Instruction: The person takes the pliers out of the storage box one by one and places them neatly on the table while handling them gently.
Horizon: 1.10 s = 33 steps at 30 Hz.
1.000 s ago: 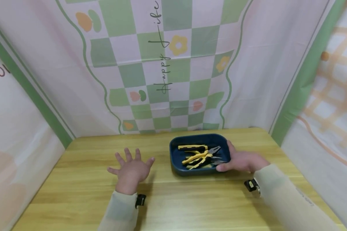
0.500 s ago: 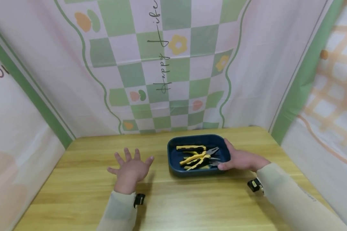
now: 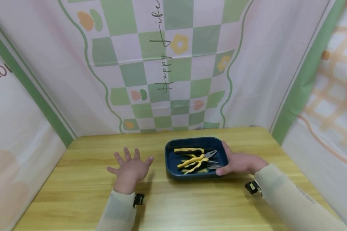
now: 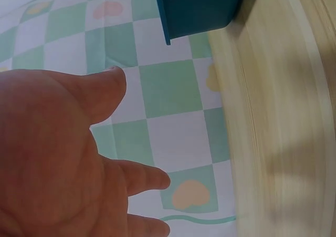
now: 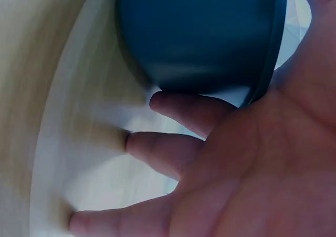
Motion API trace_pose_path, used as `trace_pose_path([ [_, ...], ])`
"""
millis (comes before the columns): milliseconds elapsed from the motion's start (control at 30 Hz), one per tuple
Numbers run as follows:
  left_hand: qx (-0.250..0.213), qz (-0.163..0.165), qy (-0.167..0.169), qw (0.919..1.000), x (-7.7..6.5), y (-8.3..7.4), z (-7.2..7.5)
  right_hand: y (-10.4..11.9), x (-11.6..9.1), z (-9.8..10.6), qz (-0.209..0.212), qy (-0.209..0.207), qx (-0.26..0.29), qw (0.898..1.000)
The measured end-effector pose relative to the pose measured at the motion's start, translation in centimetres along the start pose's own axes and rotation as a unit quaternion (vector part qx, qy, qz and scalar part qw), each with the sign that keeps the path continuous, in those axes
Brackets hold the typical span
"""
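Observation:
Near the middle of the table sits a dark blue plastic box (image 3: pixel 169 173) with rounded corners. Several pliers (image 3: pixel 192 160) with yellow and black handles lie piled inside it, so the lower ones are partly hidden. My right hand (image 3: pixel 240 162) holds the box's right end, thumb at the front corner and index finger at the back corner. In the right wrist view, its other fingers (image 5: pixel 152 147) extend below the box's wall (image 5: pixel 199 42). My left hand (image 3: pixel 130 173) hovers left of the box, fingers spread and holding nothing. The left wrist view shows its palm (image 4: pixel 47 147).
The wooden table (image 3: pixel 75 179) reaches back to a green and white checked cloth (image 3: pixel 153 70). White and green fabric panels (image 3: pixel 295 96) stand along both sides. A small black device (image 3: pixel 138 199) is fixed at each wrist.
The box has slid slightly left and towards me, with my right hand moving along at its end. My left hand has stayed nearly still with its fingers spread.

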<state>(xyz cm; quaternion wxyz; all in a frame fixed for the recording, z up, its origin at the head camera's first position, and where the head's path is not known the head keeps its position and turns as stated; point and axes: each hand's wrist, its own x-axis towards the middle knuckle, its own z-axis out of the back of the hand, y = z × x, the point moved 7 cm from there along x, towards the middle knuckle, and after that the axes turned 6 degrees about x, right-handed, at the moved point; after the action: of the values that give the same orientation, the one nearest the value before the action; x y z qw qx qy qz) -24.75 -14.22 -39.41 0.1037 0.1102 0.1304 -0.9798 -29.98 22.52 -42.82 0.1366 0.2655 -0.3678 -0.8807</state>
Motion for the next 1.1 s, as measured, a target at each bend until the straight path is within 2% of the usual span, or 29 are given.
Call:
trace_pose_path([
  [233,0.018,-0.003,-0.005,0.9998,-0.2,0.0,0.3,0.7,-0.8,-1.0,-0.001,-0.006,-0.011,1.000],
  [367,0.029,-0.010,-0.014,0.9994,-0.4,0.0,0.6,1.3,-1.1,-1.6,0.004,-0.003,0.002,1.000],
  [600,0.046,-0.031,-0.028,0.9981,-0.7,-0.2,1.1,1.8,-1.7,-2.8,-0.012,0.002,0.015,1.000],
  [700,0.063,-0.046,-0.032,0.9964,-0.9,-0.4,1.7,2.0,-1.8,-3.0,-0.009,0.004,0.016,1.000],
  [867,0.074,-0.055,-0.037,0.9950,-0.8,-0.6,3.0,2.2,-1.8,-3.1,-0.008,0.003,0.008,1.000],
  [1100,0.093,-0.074,-0.071,0.9904,-1.1,-1.6,5.5,2.2,-1.9,-3.1,-0.020,0.007,0.003,1.000],
])
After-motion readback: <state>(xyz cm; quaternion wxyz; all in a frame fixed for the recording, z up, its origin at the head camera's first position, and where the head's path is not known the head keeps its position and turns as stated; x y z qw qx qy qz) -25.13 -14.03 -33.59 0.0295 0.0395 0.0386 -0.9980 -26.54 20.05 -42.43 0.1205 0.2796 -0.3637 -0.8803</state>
